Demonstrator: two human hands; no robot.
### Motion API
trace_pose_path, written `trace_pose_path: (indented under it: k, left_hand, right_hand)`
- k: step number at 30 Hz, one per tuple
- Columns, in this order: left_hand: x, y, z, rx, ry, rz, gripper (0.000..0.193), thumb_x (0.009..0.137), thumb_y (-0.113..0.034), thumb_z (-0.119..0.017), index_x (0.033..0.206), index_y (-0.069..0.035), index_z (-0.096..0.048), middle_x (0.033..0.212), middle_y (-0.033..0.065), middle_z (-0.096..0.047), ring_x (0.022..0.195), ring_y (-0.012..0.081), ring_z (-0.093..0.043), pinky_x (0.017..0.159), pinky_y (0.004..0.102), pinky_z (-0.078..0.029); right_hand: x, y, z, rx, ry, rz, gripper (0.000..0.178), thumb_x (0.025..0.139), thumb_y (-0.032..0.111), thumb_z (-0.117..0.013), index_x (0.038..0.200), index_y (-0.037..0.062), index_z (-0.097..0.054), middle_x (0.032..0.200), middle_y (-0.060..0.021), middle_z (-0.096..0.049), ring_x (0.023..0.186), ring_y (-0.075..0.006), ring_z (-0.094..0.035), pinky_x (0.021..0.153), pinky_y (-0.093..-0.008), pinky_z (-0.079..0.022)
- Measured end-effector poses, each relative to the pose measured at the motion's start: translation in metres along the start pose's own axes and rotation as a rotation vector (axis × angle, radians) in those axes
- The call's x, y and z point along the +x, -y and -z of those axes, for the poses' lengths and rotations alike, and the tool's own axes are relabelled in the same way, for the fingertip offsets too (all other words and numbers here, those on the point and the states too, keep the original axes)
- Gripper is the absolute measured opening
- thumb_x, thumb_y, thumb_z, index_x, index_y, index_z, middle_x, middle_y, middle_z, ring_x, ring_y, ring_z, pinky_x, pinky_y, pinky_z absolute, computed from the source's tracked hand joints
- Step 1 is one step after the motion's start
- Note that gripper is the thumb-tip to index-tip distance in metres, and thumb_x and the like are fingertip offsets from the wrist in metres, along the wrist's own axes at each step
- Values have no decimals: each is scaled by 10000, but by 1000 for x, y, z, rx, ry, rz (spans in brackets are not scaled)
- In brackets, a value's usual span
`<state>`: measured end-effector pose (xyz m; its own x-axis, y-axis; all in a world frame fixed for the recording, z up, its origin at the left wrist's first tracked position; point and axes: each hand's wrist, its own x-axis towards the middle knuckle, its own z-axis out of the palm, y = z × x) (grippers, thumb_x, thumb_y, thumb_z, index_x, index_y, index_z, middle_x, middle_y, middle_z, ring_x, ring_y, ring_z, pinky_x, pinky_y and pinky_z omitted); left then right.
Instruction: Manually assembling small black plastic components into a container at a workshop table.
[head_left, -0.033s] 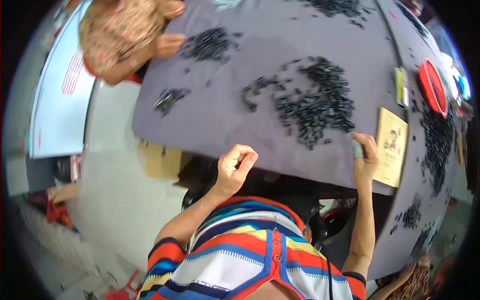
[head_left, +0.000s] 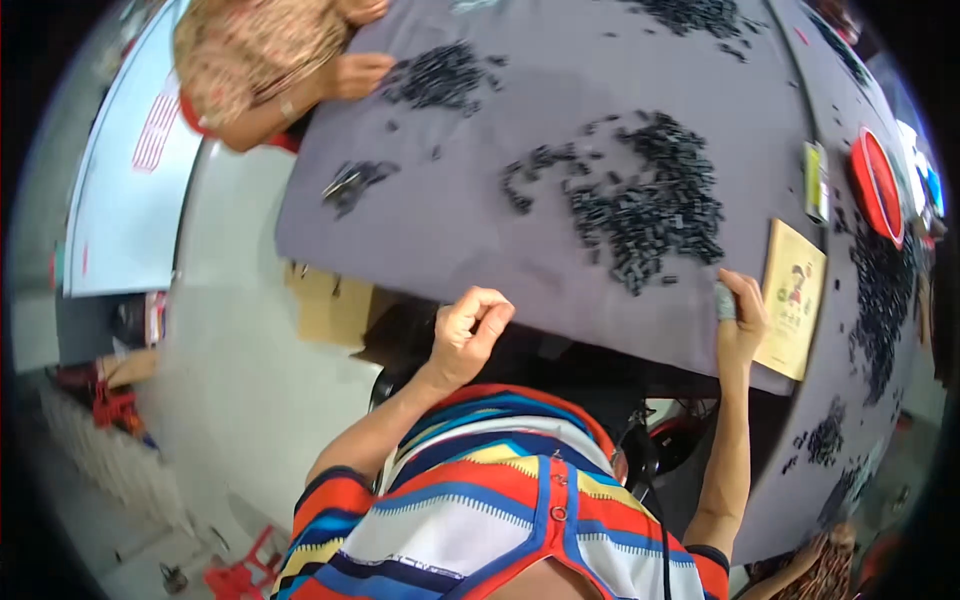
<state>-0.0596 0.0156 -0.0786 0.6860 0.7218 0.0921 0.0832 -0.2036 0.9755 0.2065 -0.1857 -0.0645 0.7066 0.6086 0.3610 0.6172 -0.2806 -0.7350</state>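
My left hand [head_left: 466, 333] hovers at the table's near edge, fingers curled and thumb pressed against them. Anything inside it is hidden. My right hand [head_left: 740, 315] is at the grey cloth-covered table [head_left: 480, 200], just below the large pile of small black pieces [head_left: 660, 205] and left of a yellow booklet [head_left: 793, 300]. Its fingers are curled inward, and a grey wrap [head_left: 725, 302] covers one digit. Whether a small piece sits in its grip is not visible. A thin trail of black pieces [head_left: 540, 165] runs left from the pile.
Across the table, a co-worker's hand [head_left: 360, 76] touches another black pile [head_left: 440, 78]. A small heap with metallic bits [head_left: 355, 185] lies at left. On the right are a green-and-white box [head_left: 816, 182], a red basket [head_left: 877, 188] and more black pieces [head_left: 880, 310].
The view has shifted slightly, so the table and its piles appear a little farther right. Both my hands keep their closed poses.
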Motion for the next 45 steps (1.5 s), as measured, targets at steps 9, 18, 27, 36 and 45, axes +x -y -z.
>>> trace_pose_path:
  k: [9,18,27,36,45]
  left_hand:
    - [-49,131,139,439,-500,261,200,917,-181,-494,826,-6,-522,624,53,-485,586,145,-456,559,312,-409]
    - [-50,213,177,421,-390,365,184,845,-44,-515,1002,14,-591,903,115,-639,850,154,-592,785,263,-448]
    - [-18,91,109,518,-68,422,208,773,56,-416,910,39,-573,762,93,-612,701,173,-583,661,299,-467]
    - [-16,6,42,426,518,199,68,824,-44,-561,866,1,-590,605,97,-587,539,149,-585,521,271,-456]
    - [1,-13,-27,314,504,-98,64,833,-2,-557,893,-22,-565,688,109,-597,589,207,-609,540,281,-470]
  right_hand:
    - [-33,-7,-28,46,-52,-2,278,761,-128,-469,971,-16,-612,891,-97,-595,845,-177,-568,785,-255,-434]
    - [-35,-1,-37,66,-156,-21,215,773,-86,-550,950,8,-627,793,-61,-573,709,-132,-543,647,-231,-431]
    - [-48,8,-23,8,-133,-10,313,692,-127,-537,952,23,-628,864,-127,-601,766,-271,-605,677,-298,-478]
    - [-53,-9,4,-295,-169,-21,370,615,-134,-495,941,16,-581,875,-152,-538,805,-355,-550,687,-397,-462]
    - [-30,-27,12,-412,-43,-71,415,582,-153,-455,948,3,-575,917,-160,-511,923,-350,-495,819,-394,-412]
